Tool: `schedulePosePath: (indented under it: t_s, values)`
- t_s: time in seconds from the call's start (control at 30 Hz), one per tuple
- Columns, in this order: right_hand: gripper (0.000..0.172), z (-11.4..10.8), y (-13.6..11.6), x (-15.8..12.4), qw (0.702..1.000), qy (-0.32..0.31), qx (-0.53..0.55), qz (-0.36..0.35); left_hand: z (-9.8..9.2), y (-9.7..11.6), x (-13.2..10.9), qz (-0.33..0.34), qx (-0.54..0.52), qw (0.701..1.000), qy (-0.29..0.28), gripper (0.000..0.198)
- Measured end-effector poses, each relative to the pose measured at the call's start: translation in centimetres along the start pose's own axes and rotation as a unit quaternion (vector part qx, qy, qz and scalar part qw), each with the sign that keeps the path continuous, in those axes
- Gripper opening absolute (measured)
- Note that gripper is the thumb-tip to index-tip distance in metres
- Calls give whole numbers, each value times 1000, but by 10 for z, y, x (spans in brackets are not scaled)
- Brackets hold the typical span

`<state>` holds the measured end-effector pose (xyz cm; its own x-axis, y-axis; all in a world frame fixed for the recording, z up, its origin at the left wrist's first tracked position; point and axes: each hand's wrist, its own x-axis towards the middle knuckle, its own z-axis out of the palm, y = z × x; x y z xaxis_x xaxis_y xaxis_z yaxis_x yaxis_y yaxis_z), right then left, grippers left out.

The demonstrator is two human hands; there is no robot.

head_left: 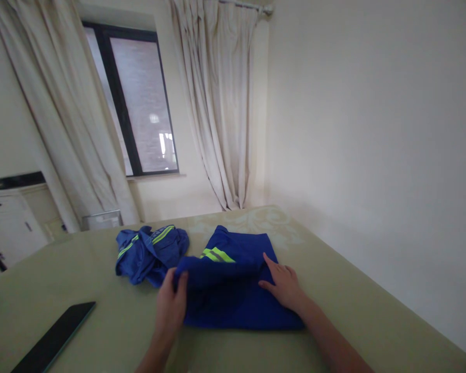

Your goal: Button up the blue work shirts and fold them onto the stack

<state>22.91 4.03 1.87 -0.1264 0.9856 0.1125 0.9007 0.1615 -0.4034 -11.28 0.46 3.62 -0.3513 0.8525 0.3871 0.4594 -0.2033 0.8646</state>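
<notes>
A dark blue garment [241, 311] with a yellow-green and grey reflective stripe lies partly folded in front of me. My left hand [173, 298] pinches its left edge between thumb and fingers and holds that flap raised off the layer below. On the garment's right side rests my right hand [281, 282], its fingers spread over the cloth. Beyond my left hand, a second blue garment [151, 254] with yellow-green stripes sits crumpled in a heap. What kind of garment each one is, I cannot tell.
Both garments are on a pale green table [120, 331]. A flat black device [54, 336] lies at its near left. The right table edge runs along a bare wall [373, 129]. Behind the table are curtains [221, 103], a window [143, 103] and a white cabinet [11, 223].
</notes>
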Motion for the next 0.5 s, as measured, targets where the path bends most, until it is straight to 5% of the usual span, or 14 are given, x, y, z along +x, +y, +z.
schedulePosePath:
  t_s: [0.13, 0.23, 0.37, 0.5]
  values:
    - [75, -5, 19, 6, 997, 1, -50, 58, -28, -25, 29, -175, -184, 938, 236, 38]
    - [72, -10, 32, 9, 993, 3, -64, 98, -48, -39, 41, -198, -156, 919, 303, 57]
    - [71, -10, 40, 11, 990, 37, -68, 122, -63, -42, 47, -164, 29, 963, 213, 68]
    - [67, -5, 47, 17, 982, 128, -62, 126, -62, -27, 47, -174, 159, 968, 86, 65]
